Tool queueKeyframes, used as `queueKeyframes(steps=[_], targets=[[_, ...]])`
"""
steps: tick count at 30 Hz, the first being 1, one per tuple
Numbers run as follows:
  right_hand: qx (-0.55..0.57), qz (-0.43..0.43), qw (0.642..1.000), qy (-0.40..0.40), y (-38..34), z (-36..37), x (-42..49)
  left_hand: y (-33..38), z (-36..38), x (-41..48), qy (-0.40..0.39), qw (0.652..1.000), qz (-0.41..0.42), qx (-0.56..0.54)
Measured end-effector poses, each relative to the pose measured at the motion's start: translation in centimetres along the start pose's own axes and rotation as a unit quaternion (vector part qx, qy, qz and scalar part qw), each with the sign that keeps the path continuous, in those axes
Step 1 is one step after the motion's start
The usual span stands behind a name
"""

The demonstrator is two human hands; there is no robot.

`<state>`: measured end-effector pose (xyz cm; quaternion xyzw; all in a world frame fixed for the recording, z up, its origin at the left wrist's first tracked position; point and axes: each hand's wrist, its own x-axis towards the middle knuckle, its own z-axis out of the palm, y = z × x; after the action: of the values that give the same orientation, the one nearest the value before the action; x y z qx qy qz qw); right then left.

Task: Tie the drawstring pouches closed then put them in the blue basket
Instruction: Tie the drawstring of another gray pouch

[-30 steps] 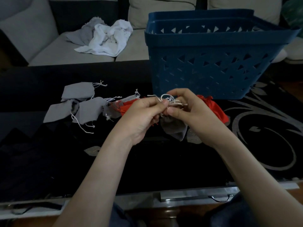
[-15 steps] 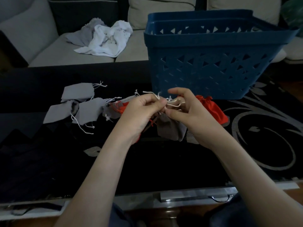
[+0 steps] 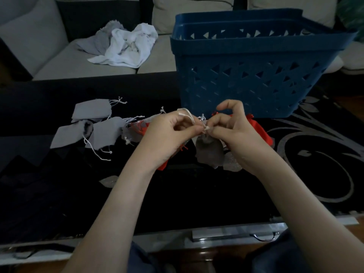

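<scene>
**Q:** How far along is the job?

**A:** The perforated blue plastic basket (image 3: 256,79) stands at the back of the dark table (image 3: 177,194), its inside hidden. Flat grey cloth pouches (image 3: 104,131) lie untied at left, and red cloth pouches (image 3: 258,127) lie just before the basket.

**Q:** And the hands?

**A:** The left hand (image 3: 167,134) and right hand (image 3: 236,134) each pinch the white drawstring (image 3: 190,116) of a small grey pouch (image 3: 209,152) hanging between them. The knot looks unfinished, so most of the work likely remains.
</scene>
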<state>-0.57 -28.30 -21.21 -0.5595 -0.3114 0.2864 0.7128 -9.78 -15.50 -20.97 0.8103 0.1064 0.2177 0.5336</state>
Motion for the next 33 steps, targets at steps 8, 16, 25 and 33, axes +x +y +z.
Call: queueKeyframes(steps=[8,16,25,33], targets=[[-0.141,-0.032,0.989,0.013,0.7,0.1,0.2,-1.3,1.4,0.2,0.072,0.931,0.157,0.321],[-0.015,0.007,0.999,0.036,0.8,0.5,0.5,-1.2,1.4,0.1,0.156,0.900,0.218,0.345],[-0.096,0.045,0.994,0.013,0.4,0.1,0.4,-1.9,1.0,0.1,0.162,0.880,0.280,0.348],[-0.055,0.080,0.992,0.079,0.2,0.9,0.5,-1.5,1.4,0.1,0.110,0.944,0.217,0.225]])
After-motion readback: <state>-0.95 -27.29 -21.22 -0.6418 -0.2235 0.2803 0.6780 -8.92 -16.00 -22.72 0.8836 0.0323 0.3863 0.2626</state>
